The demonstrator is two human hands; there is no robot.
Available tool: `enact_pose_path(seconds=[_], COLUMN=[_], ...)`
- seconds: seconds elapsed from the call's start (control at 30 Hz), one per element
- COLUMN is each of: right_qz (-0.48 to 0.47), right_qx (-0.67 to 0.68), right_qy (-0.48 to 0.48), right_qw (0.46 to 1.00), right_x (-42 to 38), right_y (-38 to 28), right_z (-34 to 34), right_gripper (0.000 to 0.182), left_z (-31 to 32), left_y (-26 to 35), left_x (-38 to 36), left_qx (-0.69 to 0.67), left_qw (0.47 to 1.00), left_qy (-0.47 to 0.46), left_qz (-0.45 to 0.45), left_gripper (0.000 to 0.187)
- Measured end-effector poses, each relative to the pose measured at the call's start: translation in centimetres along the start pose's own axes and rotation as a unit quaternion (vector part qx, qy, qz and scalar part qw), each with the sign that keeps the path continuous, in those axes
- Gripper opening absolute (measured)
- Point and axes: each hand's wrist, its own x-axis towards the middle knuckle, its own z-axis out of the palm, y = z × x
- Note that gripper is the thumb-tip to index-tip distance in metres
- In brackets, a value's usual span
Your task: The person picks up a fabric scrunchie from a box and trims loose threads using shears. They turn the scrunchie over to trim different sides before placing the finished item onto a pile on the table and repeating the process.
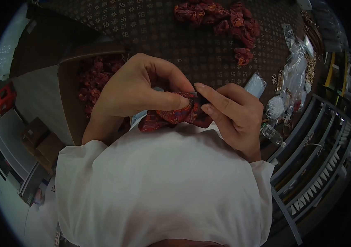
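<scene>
Close to my chest I hold a red patterned fabric scrunchie [159,120], its gathered cloth bunched and folded. My left hand [138,84] pinches its upper edge between thumb and index finger. At the right end of the cloth, the thumb and fingertips of my right hand [237,113] close on a narrow dark part. A small pale, shiny strip [192,94] shows between the two hands. What exactly lies under the right fingertips is hidden.
More red scrunchies [241,24] lie on the brown patterned cloth [159,33]. A cardboard box [66,94] on the left holds many red ones. Clear plastic bags [295,61], gold-coloured chains [310,68] and a plastic bottle [273,135] are on the right, beside a metal rack [307,152].
</scene>
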Motion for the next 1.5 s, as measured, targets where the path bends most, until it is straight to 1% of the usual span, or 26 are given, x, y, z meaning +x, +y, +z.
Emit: enact_pose_path(seconds=[0.03,0.07,0.1,0.13,0.17,0.23,0.3,0.33,0.43,0.5,0.63,0.7,0.77,0.83,0.9,1.17,1.33,1.5], right_qz=[0.000,-0.010,-0.021,-0.020,-0.020,-0.019,0.052,0.052,0.055,-0.007,-0.036,-0.060,-0.069,-0.078,-0.093,-0.092,-0.105,-0.105], right_qx=[0.000,-0.031,-0.062,-0.063,-0.049,-0.037,0.088,0.088,0.099,0.013,-0.033,-0.053,-0.055,-0.057,-0.050,-0.052,-0.066,-0.060], right_qy=[0.000,-0.002,-0.003,-0.003,-0.009,-0.014,-0.043,-0.044,-0.035,-0.031,-0.045,-0.045,-0.049,-0.052,-0.061,-0.046,-0.037,-0.037], right_qw=[1.000,0.999,0.998,0.998,0.999,0.999,0.994,0.994,0.993,0.999,0.998,0.996,0.995,0.994,0.993,0.993,0.992,0.992], right_x=[0.0,0.0,0.0,0.0,0.0,0.0,0.0,0.1,0.1,0.2,0.2,0.2,0.3,0.5,0.6,0.3,0.3,0.2], right_y=[0.0,-0.1,-0.1,-0.1,-0.2,-0.2,-0.1,-0.2,-0.2,-0.1,0.0,0.1,0.2,0.2,0.3,0.2,0.1,0.2], right_z=[0.0,0.0,-0.1,-0.1,-0.2,-0.4,-0.7,-0.9,-1.2,-1.1,-0.9,-1.0,-1.1,-1.2,-1.3,-1.1,-1.1,-1.0], right_gripper=[0.035,0.035,0.035,0.035,0.034,0.034,0.034,0.034,0.035,0.038,0.040,0.041,0.040,0.040,0.039,0.039,0.039,0.039], left_z=[0.0,0.1,0.2,0.2,0.2,0.2,0.3,0.3,0.3,0.4,0.5,0.5,0.4,0.2,0.1,0.1,0.0,0.1], left_y=[-0.1,-0.2,-0.3,-0.4,-0.5,-0.6,-0.2,0.0,0.1,0.0,-0.4,-0.1,0.2,0.3,0.1,0.2,0.2,0.0], left_x=[0.0,0.0,0.0,-0.1,-0.1,-0.1,-0.1,-0.1,-0.2,-0.2,-0.2,-0.3,-0.3,-0.2,-0.1,-0.1,0.1,0.0], left_qx=[0.001,0.001,0.002,0.002,0.003,0.022,0.023,0.024,0.029,0.031,0.041,0.042,0.042,-0.007,-0.014,-0.001,-0.032,-0.032], left_qw=[1.000,1.000,1.000,1.000,1.000,0.999,1.000,1.000,1.000,1.000,0.999,0.999,0.999,0.999,0.998,0.998,0.995,0.996], left_qy=[0.003,0.003,0.015,0.027,0.027,0.018,0.011,0.005,0.004,0.005,0.011,0.004,-0.005,-0.030,-0.039,-0.052,-0.058,-0.055], left_qz=[0.003,0.003,0.003,0.003,0.003,0.031,0.016,0.001,-0.007,-0.003,0.024,0.015,0.004,-0.040,-0.043,-0.033,-0.071,-0.064], left_gripper=[0.016,0.016,0.016,0.016,0.016,0.017,0.017,0.017,0.017,0.017,0.017,0.017,0.017,0.016,0.016,0.016,0.018,0.018])
